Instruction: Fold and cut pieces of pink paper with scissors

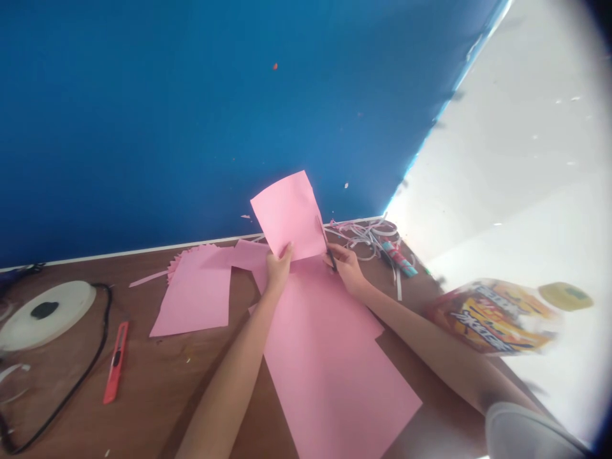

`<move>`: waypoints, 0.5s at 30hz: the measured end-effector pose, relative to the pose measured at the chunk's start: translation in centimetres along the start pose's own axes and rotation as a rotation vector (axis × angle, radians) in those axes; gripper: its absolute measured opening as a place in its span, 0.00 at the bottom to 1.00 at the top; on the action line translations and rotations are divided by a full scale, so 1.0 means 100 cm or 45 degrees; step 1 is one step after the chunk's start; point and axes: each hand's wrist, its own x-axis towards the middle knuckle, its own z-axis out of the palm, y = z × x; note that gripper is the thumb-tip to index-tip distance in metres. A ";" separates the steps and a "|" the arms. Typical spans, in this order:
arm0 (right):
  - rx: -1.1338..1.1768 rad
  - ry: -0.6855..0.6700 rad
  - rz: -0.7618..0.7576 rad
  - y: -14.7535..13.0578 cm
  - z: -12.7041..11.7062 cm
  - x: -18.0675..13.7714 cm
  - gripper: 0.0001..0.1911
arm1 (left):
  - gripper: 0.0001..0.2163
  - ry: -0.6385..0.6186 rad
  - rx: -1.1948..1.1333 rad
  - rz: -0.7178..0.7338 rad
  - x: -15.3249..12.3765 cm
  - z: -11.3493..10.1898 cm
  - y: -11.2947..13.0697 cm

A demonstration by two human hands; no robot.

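Observation:
My left hand [278, 266] pinches the lower edge of a pink paper sheet [288, 213] and holds it upright above the table. My right hand [345, 264] is closed round dark scissors [326, 243], whose blades meet the sheet's right edge. Under both hands a large pink sheet [329, 357] lies flat on the brown table [157, 376]. More pink sheets [198, 293] are spread to the left.
A red utility knife [115, 362] lies at the left, next to a white round disc [48, 313] and a black cable [90, 363]. White paper strips and a glue stick [399, 256] sit at the back right. A colourful plastic packet [497, 315] lies at the right. A blue wall [191, 115] stands behind.

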 end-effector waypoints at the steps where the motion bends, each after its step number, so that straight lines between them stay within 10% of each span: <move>1: 0.009 0.000 -0.003 0.001 0.000 0.000 0.19 | 0.17 0.001 0.002 0.002 0.000 0.000 0.000; 15: 0.050 -0.002 -0.029 0.001 0.000 0.000 0.19 | 0.14 0.025 -0.012 -0.043 -0.002 0.000 0.005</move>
